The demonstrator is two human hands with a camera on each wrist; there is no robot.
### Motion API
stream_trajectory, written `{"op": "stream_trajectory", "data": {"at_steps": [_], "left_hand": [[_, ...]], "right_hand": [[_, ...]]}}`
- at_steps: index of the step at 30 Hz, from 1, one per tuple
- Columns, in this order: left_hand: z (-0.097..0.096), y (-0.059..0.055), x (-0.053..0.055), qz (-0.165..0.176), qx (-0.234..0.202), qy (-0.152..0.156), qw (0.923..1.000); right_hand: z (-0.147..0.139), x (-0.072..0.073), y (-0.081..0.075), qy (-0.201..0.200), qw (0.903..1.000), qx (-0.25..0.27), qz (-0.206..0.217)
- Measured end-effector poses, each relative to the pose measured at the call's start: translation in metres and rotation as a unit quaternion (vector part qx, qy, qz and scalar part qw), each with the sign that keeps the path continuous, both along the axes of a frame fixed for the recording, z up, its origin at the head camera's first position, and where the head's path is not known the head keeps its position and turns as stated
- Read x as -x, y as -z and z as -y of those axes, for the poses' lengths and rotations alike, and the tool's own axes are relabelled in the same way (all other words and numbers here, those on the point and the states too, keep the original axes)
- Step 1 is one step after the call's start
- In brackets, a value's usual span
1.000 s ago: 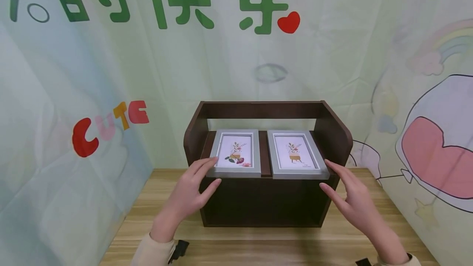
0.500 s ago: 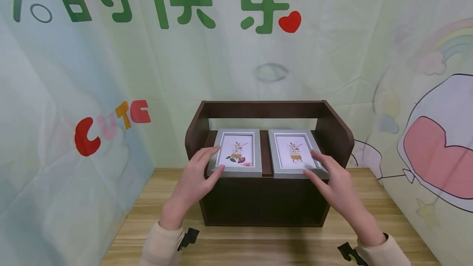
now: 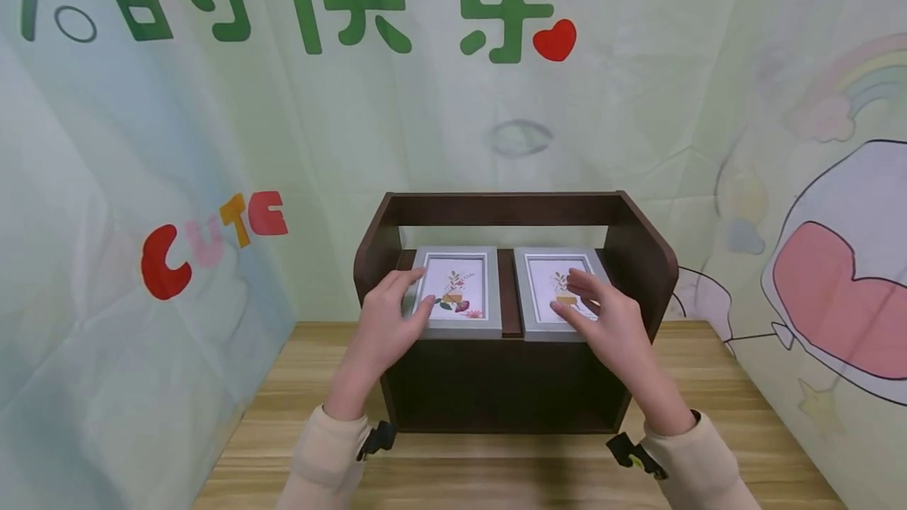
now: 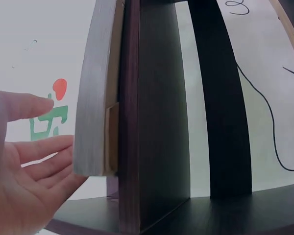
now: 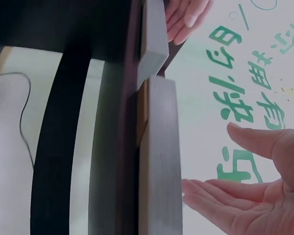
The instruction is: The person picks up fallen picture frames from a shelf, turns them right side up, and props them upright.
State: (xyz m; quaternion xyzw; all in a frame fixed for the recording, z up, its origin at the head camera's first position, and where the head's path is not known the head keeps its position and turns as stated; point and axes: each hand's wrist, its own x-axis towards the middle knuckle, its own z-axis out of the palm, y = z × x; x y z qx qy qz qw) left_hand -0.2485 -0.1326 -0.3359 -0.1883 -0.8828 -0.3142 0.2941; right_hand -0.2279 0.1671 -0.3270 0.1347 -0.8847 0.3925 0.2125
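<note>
Two grey picture frames with floral prints lie side by side on a dark brown wooden shelf unit (image 3: 503,392). My left hand (image 3: 388,321) is at the left side of the left frame (image 3: 464,332), thumb and fingers apart. In the left wrist view its fingers (image 4: 51,169) reach the frame's edge; whether they touch cannot be told. Over the right frame (image 3: 553,334) hovers my right hand (image 3: 611,321), thumb and fingers loosely spread and holding nothing. In the right wrist view, its fingertips (image 5: 191,188) come close to that frame's face (image 5: 165,156).
The unit has raised side panels (image 3: 641,258) and a back rail (image 3: 503,209). It stands on a wood-grain tabletop (image 3: 453,482). Printed fabric walls (image 3: 333,132) enclose the table at the back and on both sides.
My right hand has moved left and slightly away from me, from the right frame's right edge to over its print. My left hand has shifted a little forward along the left frame. Both frames stay put.
</note>
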Motion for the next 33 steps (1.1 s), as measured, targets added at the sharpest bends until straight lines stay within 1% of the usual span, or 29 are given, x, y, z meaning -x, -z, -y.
{"op": "stream_trajectory", "data": {"at_steps": [4,10,15,18,23,28,31,33], "left_hand": [[-0.003,0.0,0.006,0.009,-0.019,-0.016,0.9996],[-0.006,0.0,0.015,0.048,-0.048,-0.054,0.9962],[-0.009,-0.002,0.019,0.077,-0.054,-0.075,0.9927],[-0.011,-0.004,0.021,0.092,-0.061,-0.088,0.99],[-0.013,-0.009,0.022,0.121,-0.073,-0.106,0.9843],[-0.015,-0.01,0.026,0.153,-0.07,-0.12,0.9785],[-0.015,-0.007,0.029,0.158,-0.067,-0.126,0.977],[-0.015,-0.006,0.03,0.153,-0.067,-0.13,0.9773]], "right_hand": [[0.012,0.011,-0.007,0.001,0.9994,0.009,0.034],[0.029,0.029,-0.014,-0.008,0.9963,0.01,0.085],[0.042,0.039,-0.018,-0.012,0.99,0.021,0.139],[0.049,0.045,-0.02,-0.016,0.9865,0.029,0.161],[0.062,0.054,-0.02,-0.022,0.9824,0.025,0.184],[0.072,0.06,-0.018,-0.029,0.9818,-0.002,0.188],[0.078,0.06,-0.017,-0.028,0.9814,-0.015,0.189],[0.081,0.06,-0.016,-0.027,0.9805,-0.017,0.194]]}}
